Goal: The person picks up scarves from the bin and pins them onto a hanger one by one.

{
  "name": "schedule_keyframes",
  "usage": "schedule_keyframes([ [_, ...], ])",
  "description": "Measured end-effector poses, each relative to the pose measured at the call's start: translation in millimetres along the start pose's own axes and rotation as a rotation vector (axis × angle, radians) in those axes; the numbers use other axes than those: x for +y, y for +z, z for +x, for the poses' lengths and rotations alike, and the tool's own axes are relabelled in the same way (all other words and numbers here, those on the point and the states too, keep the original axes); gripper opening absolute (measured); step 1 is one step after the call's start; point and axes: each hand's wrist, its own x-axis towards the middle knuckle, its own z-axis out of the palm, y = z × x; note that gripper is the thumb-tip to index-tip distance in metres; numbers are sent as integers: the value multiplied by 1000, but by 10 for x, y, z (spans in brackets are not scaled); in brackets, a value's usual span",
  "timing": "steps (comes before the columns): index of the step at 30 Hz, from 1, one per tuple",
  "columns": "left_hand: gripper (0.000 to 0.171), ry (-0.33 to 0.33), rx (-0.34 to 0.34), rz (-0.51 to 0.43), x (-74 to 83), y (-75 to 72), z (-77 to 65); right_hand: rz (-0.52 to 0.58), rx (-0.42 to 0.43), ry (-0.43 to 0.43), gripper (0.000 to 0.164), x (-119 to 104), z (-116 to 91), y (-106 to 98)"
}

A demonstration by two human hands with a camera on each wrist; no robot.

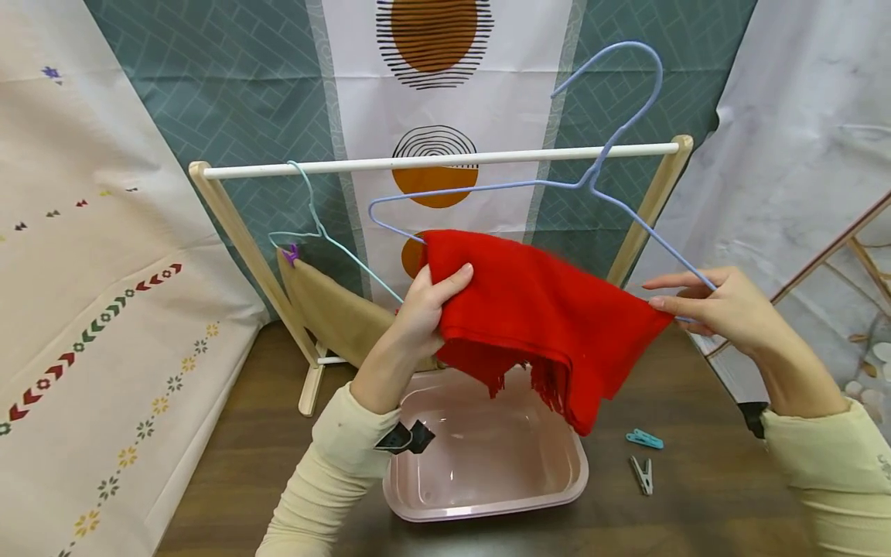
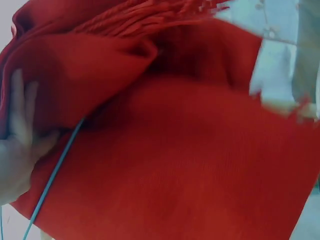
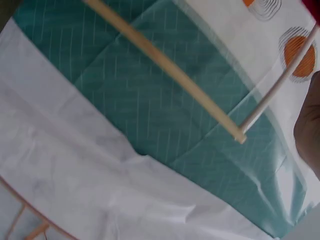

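Note:
A red fringed scarf hangs folded over the lower bar of a light blue hanger, whose hook points up in front of the rack. My left hand grips the scarf near its left end, thumb on top of the cloth. The left wrist view shows the red cloth filling most of the picture, with the left hand at its left edge. At the hanger's right corner, my right hand pinches the hanger and the scarf's corner. Only a sliver of the right hand shows in the right wrist view.
Behind stands a wooden rack with a white rail. A mint hanger on it carries a tan cloth held by a purple clip. Below lies a pink basin; a teal clothespin and a grey clothespin lie right of it.

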Motion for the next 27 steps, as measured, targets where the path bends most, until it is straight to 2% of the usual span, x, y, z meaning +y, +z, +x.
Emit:
schedule_keyframes([
  [5, 18, 20, -42, 69, -55, -199, -64, -21, -18, 13, 18, 5, 16, -38],
  [6, 18, 28, -58, 74, -64, -226, -64, -24, -24, 4, 15, 1, 29, -34],
  [8, 17, 35, -91, 77, -74, -251, -56, -30, -51, -46, 23, 6, 48, -34],
  [13, 17, 30, -148, 64, -104, -167, 1, -34, -128, -183, 40, 55, 83, -11],
  [22, 18, 38, -159, -26, -229, 117, 106, -156, -122, -160, 44, 182, 92, 239],
  [25, 17, 36, -162, -42, -268, 127, 90, -181, -60, -140, 45, 240, 78, 261],
  [27, 17, 34, -153, -21, -286, 76, 46, -186, 1, -115, 45, 266, 44, 222],
])
